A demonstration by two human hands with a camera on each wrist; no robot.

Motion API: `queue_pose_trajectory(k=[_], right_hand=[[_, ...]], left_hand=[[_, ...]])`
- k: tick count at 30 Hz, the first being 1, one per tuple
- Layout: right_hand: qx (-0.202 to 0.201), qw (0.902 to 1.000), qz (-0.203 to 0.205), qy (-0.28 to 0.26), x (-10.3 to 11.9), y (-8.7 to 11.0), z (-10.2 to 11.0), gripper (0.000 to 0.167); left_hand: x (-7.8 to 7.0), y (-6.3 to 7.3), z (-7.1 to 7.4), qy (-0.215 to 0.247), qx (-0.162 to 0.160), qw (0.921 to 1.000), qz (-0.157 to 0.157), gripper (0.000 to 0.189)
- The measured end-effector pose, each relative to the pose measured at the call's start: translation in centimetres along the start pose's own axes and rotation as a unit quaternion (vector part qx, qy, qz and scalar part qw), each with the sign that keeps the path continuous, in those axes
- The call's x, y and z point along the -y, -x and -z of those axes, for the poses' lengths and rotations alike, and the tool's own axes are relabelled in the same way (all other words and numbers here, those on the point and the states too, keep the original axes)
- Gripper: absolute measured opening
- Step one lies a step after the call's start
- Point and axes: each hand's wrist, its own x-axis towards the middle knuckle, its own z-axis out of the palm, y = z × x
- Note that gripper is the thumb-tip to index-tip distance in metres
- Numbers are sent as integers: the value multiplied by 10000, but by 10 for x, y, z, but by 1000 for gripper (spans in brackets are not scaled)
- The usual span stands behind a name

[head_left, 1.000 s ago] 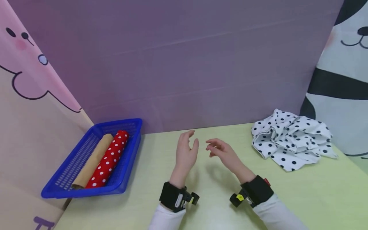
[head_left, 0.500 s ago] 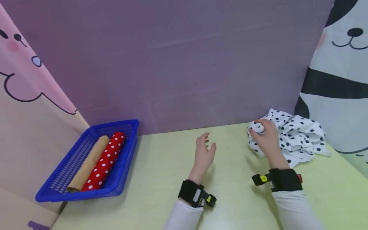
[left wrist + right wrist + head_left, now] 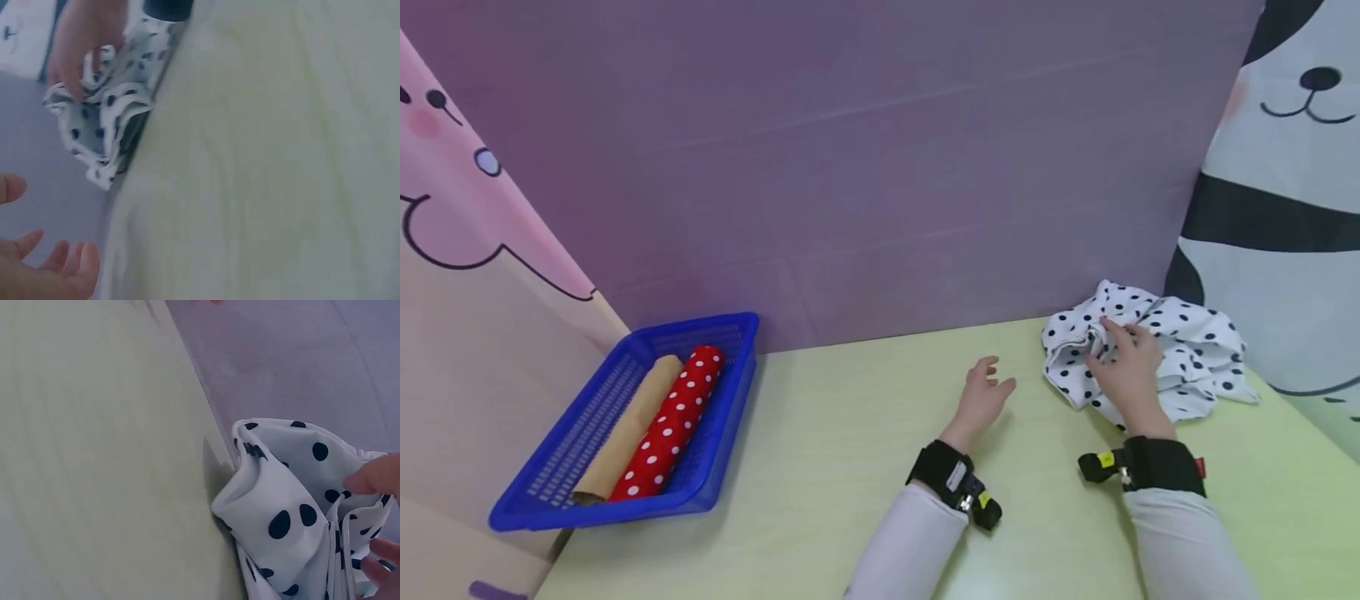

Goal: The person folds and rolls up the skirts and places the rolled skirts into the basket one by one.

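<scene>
A crumpled white cloth with black dots (image 3: 1195, 333) lies at the back right of the table. My right hand (image 3: 1131, 367) is over its left part, thumb and fingers spread apart. In the right wrist view, the fingertips (image 3: 372, 478) touch the folds of the dotted cloth (image 3: 281, 506), and a gap with folds in it shows between the digits. To the left of the cloth hovers my left hand (image 3: 981, 396), fingers loosely bent and holding nothing. The left wrist view shows this left hand (image 3: 53, 269) apart from the cloth (image 3: 103, 125).
A blue plastic basket (image 3: 730, 425) stands at the left, with a tan roll (image 3: 632, 429) and a red roll with white dots (image 3: 670, 425) lying in it. A purple-grey backdrop (image 3: 880, 167) rises behind the pale green table (image 3: 820, 467). Printed side panels flank both sides.
My right hand has moved right from mid-table and come down onto the dotted cloth. The left hand has followed to the right. The head view has turned slightly right.
</scene>
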Motion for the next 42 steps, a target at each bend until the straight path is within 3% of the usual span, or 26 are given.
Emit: queue_pose_trajectory(k=[2,6,11,16,19,25,32,37,42], right_hand=[[-77,9999,-54,-45,-2,2,-4,47],[-253,9991,-299,-176,-1,4,-6,39],[-455,9974,-428,-356,-2,4,-6,31],[-904,9935,-280,-637,-4,2,-11,22],[-1106,9911,-196,-721,-1,1,-14,19],[-1122,9874,-117,-1108,14,3,-12,18],[-734,9874,-275,-1372,31,1,-9,19],[-592,9878,-244,-1421,39,2,-10,17],[-739,9898,-142,-1206,47,5,-9,18]], left_hand=[[-3,-4,-10,-557,4,9984,-15,45],[-11,-10,-25,-1576,68,9875,20,47],[-24,-16,-37,-1932,387,9799,322,54],[-34,-16,-43,-1909,504,9789,529,56],[-36,-15,-45,-1820,428,9816,391,55],[-32,-16,-49,-1524,285,9879,86,51],[-27,-17,-40,-1295,-310,9910,-154,19],[-25,-18,-31,-1087,-829,9900,-347,18],[-26,-16,-20,-689,-1328,9870,-584,16]])
